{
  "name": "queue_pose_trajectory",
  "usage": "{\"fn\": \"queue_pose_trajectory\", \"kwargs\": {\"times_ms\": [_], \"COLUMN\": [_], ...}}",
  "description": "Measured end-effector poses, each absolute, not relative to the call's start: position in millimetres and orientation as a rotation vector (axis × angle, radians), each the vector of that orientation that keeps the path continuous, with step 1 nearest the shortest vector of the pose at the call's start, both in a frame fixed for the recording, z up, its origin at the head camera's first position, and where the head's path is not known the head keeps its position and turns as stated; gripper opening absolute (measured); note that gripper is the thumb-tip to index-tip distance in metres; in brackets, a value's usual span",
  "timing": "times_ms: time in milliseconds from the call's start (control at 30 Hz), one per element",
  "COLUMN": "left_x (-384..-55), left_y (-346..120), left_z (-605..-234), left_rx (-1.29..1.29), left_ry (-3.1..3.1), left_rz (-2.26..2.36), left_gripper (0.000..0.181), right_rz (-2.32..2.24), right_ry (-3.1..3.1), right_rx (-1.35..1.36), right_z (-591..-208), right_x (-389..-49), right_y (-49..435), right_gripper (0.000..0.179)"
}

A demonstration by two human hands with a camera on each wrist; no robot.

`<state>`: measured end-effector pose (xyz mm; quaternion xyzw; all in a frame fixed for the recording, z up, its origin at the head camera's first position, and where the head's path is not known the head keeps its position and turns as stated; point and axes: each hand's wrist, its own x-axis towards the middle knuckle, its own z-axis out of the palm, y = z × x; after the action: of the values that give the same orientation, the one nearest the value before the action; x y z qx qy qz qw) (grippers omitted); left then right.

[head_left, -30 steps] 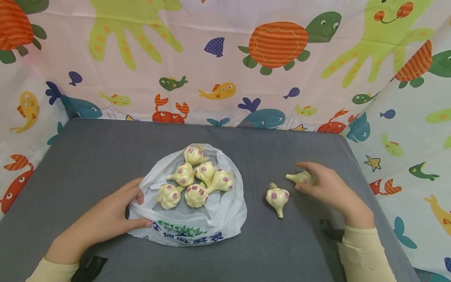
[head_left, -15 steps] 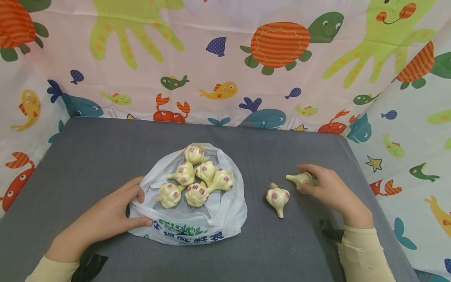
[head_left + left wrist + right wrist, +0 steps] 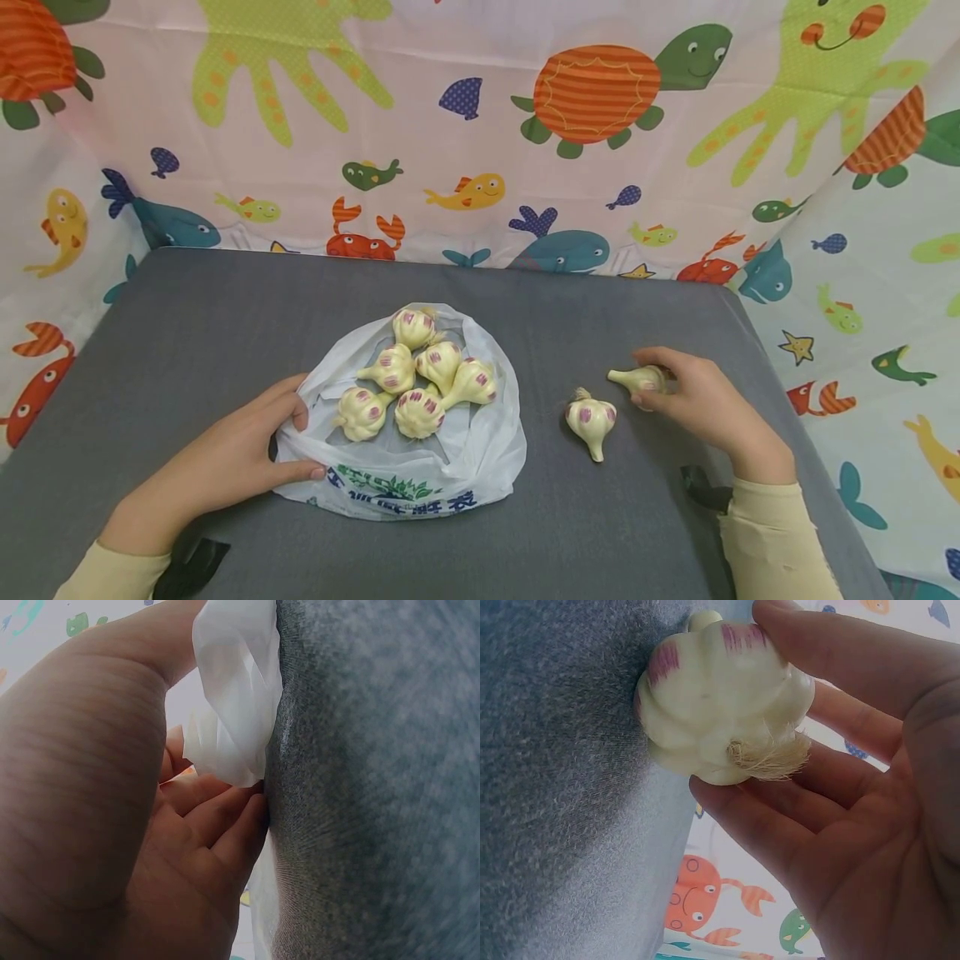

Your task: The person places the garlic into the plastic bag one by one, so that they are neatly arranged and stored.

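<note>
My left hand (image 3: pixel 217 458) holds the left side of a white plastic bag (image 3: pixel 495 450), its thumb along the front and its fingers over the rim. Several garlic bulbs (image 3: pixel 393 371) with purple patches lie in the bag's open mouth. To the right, my right hand (image 3: pixel 708 404) grips a garlic bulb (image 3: pixel 637 379) between thumb and fingers, the stem pointing left. In the right wrist view that bulb (image 3: pixel 712 697) rests against the grey cloth, dry roots facing the palm. Another garlic bulb (image 3: pixel 591 423) lies between the bag and my right hand, stem toward me.
A grey cloth-covered table (image 3: pixel 247 325) lies under everything. Behind it and at both sides hangs a white curtain (image 3: pixel 465 142) printed with sea animals. Green and blue print marks the bag's front. A black strap hangs at each wrist.
The right thumb has closed in slightly on the garlic bulb. The left hand, the bag and the other bulbs stay in place; the view has shifted very slightly.
</note>
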<state>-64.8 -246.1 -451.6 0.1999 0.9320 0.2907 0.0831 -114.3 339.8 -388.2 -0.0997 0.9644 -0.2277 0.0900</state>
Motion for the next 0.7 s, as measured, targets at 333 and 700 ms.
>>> {"fn": "queue_pose_trajectory", "kwargs": {"times_ms": [333,700], "left_x": [-64.8,-64.4], "left_y": [-246.4,-246.1], "left_z": [-451.1,-451.6], "left_rx": [0.599,0.599], "left_ry": [2.778,2.781], "left_rz": [0.862,0.874], "left_gripper": [0.062,0.062], "right_rz": [-0.704,-0.764], "right_ry": [2.907,2.931], "right_rx": [-0.306,-0.373], "right_z": [-385.4,-376.4], "right_x": [-114.0,-112.7], "right_y": [339.1,328.2], "right_gripper": [0.053,0.052]}}
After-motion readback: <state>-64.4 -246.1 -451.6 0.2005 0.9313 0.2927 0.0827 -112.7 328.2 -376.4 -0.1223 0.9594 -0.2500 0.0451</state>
